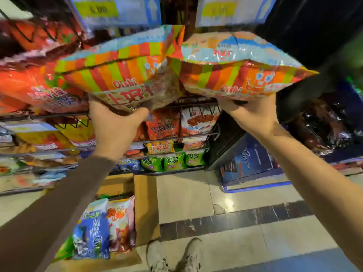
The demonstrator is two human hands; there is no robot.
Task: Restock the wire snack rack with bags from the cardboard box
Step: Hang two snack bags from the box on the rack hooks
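Now | L hand fingers clamp left striped bag bottom | R hand fingers pinch right striped bag underside

Two striped Oishi bags are gripped up by the wire rack: left bag in the left hand, right bag in the right hand. The cardboard box is parked on the floor, near left.

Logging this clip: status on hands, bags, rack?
Left hand grips one striped bag; right hand another. Both raised at rack. Box still holds bags.
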